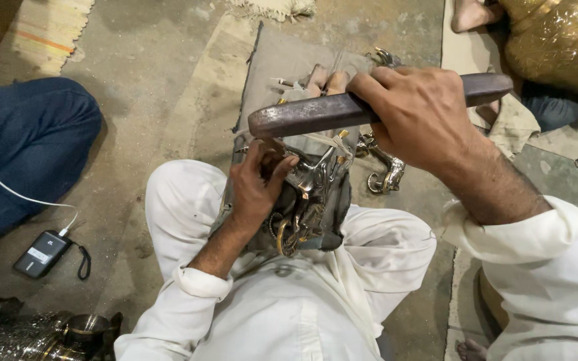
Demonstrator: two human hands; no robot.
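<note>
My right hand (417, 115) grips a long dark metal bar (309, 115), held level above my lap. Below it my left hand (257, 184) holds an ornate brass and silver metal piece (308, 207) that rests on a dark pad between my knees. My toes (326, 80) show just behind the bar. I sit cross-legged in white clothes. Curved brass pieces (386, 175) lie on the floor next to the workpiece, under my right wrist.
A person's blue-clad leg (25, 150) is at the left, with a small black device (40, 254) on a white cable beside it. Another person's bare foot (471, 13) and a gold embossed vessel (563, 40) are top right. Shiny metalware (35, 334) lies bottom left.
</note>
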